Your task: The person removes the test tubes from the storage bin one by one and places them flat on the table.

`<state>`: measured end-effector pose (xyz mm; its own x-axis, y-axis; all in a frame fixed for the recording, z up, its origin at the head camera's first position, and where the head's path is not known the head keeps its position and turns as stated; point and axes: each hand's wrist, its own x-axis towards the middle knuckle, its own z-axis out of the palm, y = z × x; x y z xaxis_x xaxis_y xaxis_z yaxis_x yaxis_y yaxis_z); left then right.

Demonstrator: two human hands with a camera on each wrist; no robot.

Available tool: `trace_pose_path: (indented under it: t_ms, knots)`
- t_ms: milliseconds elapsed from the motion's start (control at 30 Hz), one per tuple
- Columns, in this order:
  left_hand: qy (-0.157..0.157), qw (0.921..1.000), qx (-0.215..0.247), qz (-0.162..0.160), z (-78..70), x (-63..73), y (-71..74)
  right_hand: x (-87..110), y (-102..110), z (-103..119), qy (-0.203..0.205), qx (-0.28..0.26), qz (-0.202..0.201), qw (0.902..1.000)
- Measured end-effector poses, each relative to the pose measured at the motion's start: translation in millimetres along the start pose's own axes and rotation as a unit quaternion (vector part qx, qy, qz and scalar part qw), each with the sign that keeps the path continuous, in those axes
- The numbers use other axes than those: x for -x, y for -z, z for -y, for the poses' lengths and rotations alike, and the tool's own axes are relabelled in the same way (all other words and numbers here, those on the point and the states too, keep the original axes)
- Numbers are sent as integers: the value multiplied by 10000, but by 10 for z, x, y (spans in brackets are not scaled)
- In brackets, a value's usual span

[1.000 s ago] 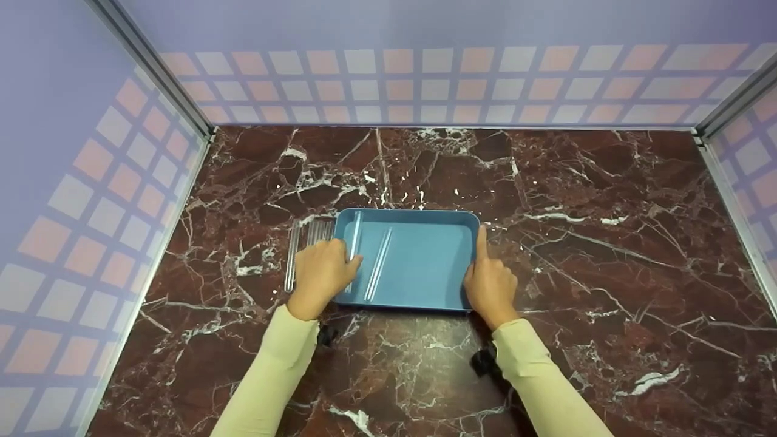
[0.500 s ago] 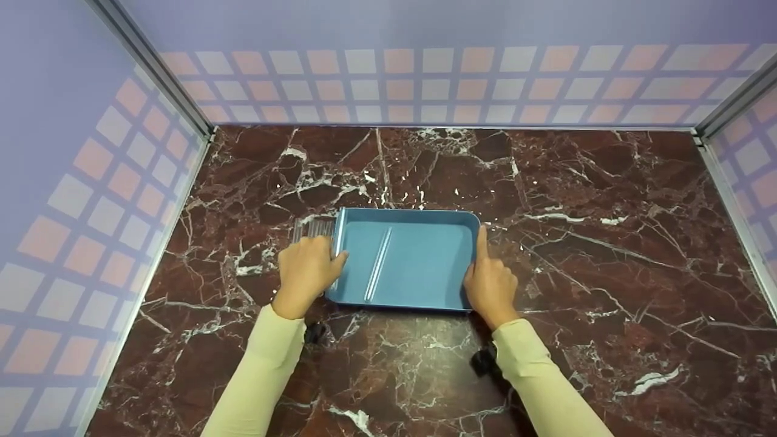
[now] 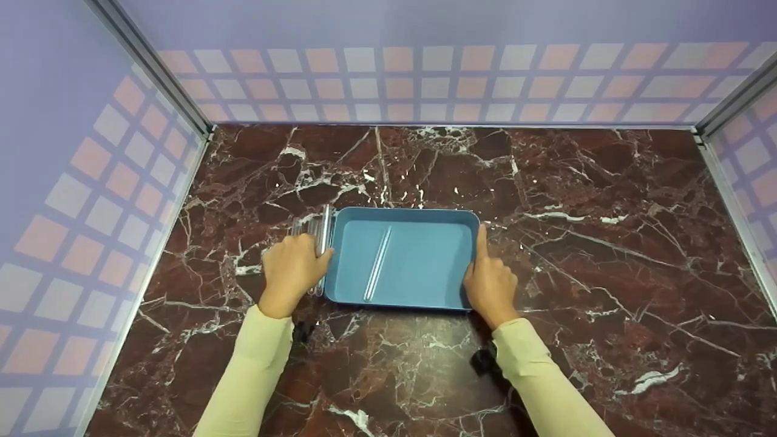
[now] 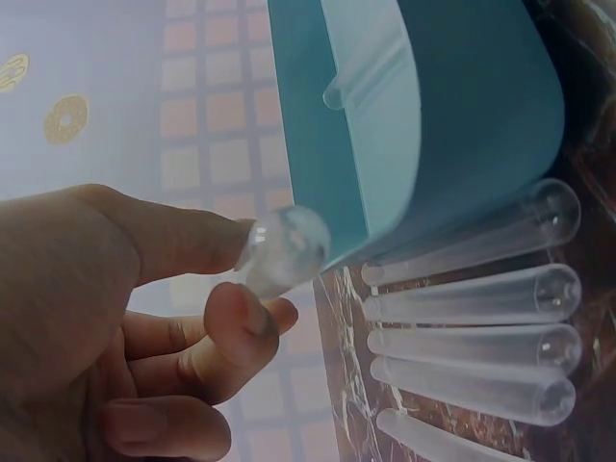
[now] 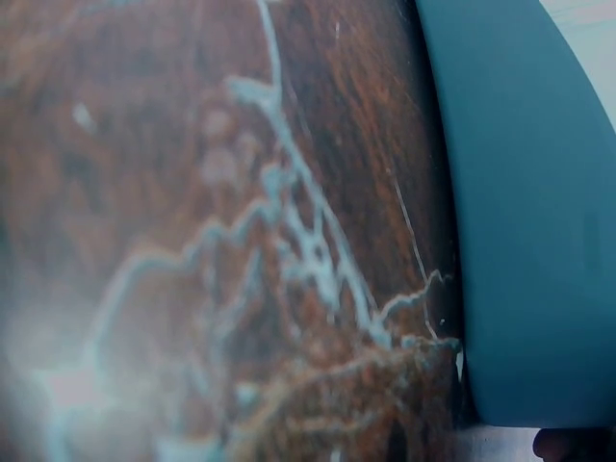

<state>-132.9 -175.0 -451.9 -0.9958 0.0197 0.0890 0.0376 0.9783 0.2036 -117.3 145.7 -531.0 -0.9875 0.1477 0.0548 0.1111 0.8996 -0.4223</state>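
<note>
My left hand (image 3: 292, 267) pinches a clear test tube (image 3: 326, 226) between thumb and fingers, just outside the left rim of a blue rectangular tray (image 3: 431, 261). In the left wrist view the tube's rounded end (image 4: 291, 248) points toward the camera. A single clear tube (image 3: 377, 264) lies slanted inside the tray. Several more test tubes (image 4: 472, 294) lie side by side on the table along the tray's left wall, partly hidden by my left hand in the head view. My right hand (image 3: 490, 285) holds the tray's right wall, index finger stretched along it.
The tray stands on a dark red marbled table (image 3: 607, 291) with white veins. Tiled-pattern panels (image 3: 425, 60) close off the back and both sides. In the right wrist view the tray's outer wall (image 5: 529, 221) rises beside the table surface.
My left hand has moved left with the test tube, from above the tray to beyond its left rim. The right hand and the tray stay where they were.
</note>
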Motion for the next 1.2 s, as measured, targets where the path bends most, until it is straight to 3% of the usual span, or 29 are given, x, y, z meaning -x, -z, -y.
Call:
trace_pose_path:
  t_ms: [867, 1200]
  knots:
    - [285, 9995, -111, -7, 312, -64, -121, 10, -10, -10, 32, 38, -64, 10000]
    - [490, 9982, -168, 307, 410, -81, -147, 19, -25, -18, 129, -23, -307, 9994]
